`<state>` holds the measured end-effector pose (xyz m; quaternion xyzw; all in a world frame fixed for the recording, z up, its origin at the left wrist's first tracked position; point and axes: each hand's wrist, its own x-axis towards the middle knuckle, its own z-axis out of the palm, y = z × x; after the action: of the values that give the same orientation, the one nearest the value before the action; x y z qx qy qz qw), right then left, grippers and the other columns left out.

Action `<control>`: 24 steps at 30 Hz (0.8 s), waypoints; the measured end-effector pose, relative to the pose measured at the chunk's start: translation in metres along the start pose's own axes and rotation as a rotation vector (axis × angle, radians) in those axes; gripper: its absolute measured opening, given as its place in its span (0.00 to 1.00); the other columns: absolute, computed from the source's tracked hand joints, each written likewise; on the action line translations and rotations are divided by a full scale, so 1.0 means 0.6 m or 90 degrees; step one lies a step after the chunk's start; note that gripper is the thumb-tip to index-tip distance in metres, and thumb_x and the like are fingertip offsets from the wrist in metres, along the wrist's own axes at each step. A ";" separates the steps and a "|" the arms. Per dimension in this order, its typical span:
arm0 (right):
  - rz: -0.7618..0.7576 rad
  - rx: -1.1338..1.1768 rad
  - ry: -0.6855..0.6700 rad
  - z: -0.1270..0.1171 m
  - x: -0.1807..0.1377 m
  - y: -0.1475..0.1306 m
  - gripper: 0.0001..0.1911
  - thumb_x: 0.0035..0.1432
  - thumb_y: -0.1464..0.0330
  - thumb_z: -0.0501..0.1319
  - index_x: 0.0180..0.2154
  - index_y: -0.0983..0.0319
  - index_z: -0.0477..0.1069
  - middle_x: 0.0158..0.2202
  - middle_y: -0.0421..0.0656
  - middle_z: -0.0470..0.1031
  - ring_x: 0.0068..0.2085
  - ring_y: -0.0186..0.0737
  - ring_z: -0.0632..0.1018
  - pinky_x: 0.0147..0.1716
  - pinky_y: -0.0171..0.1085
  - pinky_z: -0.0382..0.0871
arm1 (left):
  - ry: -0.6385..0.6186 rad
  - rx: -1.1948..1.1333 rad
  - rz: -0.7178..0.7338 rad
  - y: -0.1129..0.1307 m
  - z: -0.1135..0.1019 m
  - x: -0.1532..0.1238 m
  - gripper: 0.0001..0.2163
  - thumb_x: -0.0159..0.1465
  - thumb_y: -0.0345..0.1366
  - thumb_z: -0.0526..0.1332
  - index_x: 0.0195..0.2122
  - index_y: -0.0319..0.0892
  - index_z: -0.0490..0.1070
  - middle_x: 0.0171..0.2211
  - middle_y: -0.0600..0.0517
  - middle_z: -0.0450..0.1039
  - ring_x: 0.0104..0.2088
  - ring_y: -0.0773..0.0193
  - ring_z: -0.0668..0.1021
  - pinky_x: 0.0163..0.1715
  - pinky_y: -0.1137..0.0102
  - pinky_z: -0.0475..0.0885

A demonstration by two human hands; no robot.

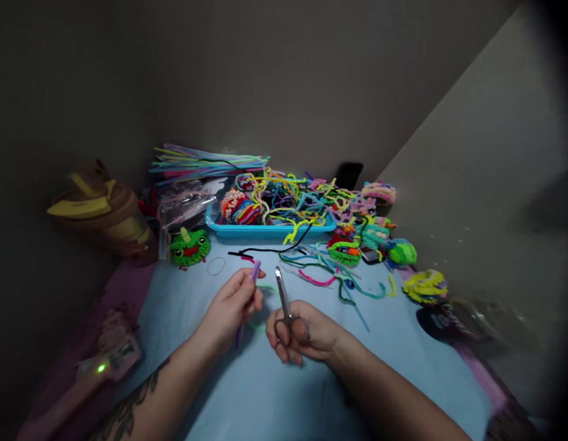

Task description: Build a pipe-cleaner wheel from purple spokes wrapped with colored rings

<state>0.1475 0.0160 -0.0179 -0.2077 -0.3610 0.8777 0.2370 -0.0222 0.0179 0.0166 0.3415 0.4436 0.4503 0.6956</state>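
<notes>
My left hand (238, 298) is closed around a purple pipe cleaner (256, 270), whose top end stands out above the fingers and whose lower part hangs below the palm. Beside it on the right, my right hand (297, 334) grips a pair of metal scissors (283, 291) by the finger loops, the blades pointing up and away and seemingly together. The blade tips are apart from the purple piece. Partly hidden behind my left hand, a light green pipe cleaner (259, 327) curves over the blue cloth.
A blue tray (275, 231) heaped with coloured pipe cleaners stands at the back. A green horned figure (190, 247) sits left of it; a yellow bundle (425, 286) lies right. Straight pipe cleaners (210, 164) are stacked behind. A power strip (109, 361) glows at the left edge.
</notes>
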 end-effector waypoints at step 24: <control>0.070 -0.021 -0.191 -0.006 -0.004 -0.003 0.39 0.28 0.42 0.67 0.30 0.71 0.69 0.34 0.48 0.68 0.32 0.38 0.75 0.16 0.27 0.68 | -0.183 -0.090 -0.134 -0.003 -0.005 -0.008 0.15 0.58 0.48 0.61 0.34 0.40 0.64 0.18 0.58 0.64 0.13 0.79 0.49 0.12 0.81 0.41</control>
<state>0.1521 0.0177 -0.0186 -0.0974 -0.3946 0.9045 0.1287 -0.0250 0.0131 0.0153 0.3039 0.3403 0.3516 0.8175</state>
